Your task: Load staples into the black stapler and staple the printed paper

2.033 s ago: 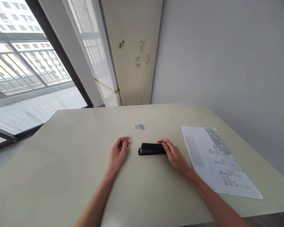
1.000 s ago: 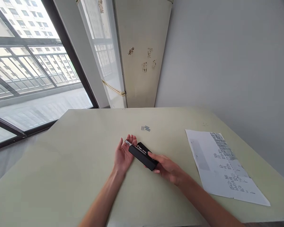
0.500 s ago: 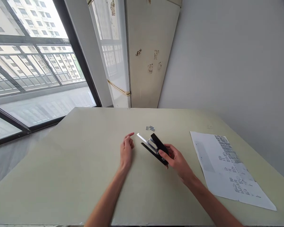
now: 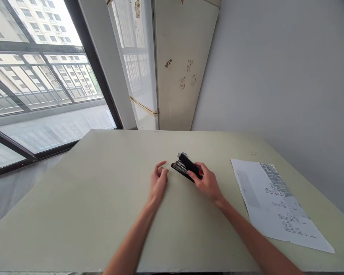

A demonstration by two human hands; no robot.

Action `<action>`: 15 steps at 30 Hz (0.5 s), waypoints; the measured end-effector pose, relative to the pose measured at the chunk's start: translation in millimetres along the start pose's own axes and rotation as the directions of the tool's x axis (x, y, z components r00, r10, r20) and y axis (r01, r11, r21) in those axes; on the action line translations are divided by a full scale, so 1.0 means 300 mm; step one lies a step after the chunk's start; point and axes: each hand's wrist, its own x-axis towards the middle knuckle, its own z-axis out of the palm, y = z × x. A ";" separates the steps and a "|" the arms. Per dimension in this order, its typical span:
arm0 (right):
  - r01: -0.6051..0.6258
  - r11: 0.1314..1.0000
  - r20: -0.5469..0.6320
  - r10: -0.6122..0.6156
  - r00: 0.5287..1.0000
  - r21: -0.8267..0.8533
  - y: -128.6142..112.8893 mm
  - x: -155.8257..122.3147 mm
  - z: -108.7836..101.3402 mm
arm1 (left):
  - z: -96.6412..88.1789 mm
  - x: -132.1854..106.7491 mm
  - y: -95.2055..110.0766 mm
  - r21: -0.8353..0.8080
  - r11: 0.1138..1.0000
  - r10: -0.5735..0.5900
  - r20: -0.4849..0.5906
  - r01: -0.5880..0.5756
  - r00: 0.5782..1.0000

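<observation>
bare left grip (image 4: 158, 183), bare right grip (image 4: 208, 184)

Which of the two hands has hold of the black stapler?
The right hand grips the black stapler by its near end; the left hand sits beside it, loosely curled, holding nothing.

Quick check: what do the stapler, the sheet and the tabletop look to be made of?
Stapler, in the right hand: black casing, probably plastic with a slight gloss; the bright silvery rail under it looks like metal. Sheet: thin white printed paper, lying flat. Tabletop: smooth pale greenish surface with a soft sheen, maybe laminate or painted board; can't tell which.
</observation>
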 end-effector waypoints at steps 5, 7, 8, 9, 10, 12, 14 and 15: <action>0.142 0.984 0.042 -0.138 0.990 -0.110 -0.011 0.147 0.143 | -0.035 0.035 0.031 -0.347 0.923 -0.152 0.065 0.165 0.986; 0.191 0.972 0.069 -0.183 0.981 -0.137 -0.023 0.194 0.195 | -0.040 0.034 0.040 -0.443 0.873 -0.186 0.085 0.204 0.979; 0.211 0.966 0.079 -0.201 0.976 -0.147 -0.029 0.211 0.214 | -0.041 0.033 0.043 -0.482 0.849 -0.200 0.089 0.218 0.976; 0.228 0.961 0.083 -0.218 0.973 -0.155 -0.036 0.222 0.226 | -0.042 0.032 0.043 -0.514 0.826 -0.215 0.091 0.230 0.972; 0.245 0.956 0.080 -0.235 0.969 -0.160 -0.044 0.227 0.231 | -0.042 0.031 0.043 -0.540 0.807 -0.229 0.090 0.241 0.969; 0.278 0.946 0.053 -0.273 0.961 -0.168 -0.063 0.215 0.223 | -0.039 0.032 0.039 -0.573 0.778 -0.255 0.088 0.259 0.963; 0.304 0.937 0.011 -0.307 0.952 -0.172 -0.086 0.178 0.203 | -0.033 0.032 0.033 -0.590 0.761 -0.272 0.086 0.269 0.958; 0.319 0.931 -0.005 -0.325 0.946 -0.176 -0.097 0.154 0.193 | -0.028 0.031 0.031 -0.595 0.756 -0.276 0.088 0.272 0.957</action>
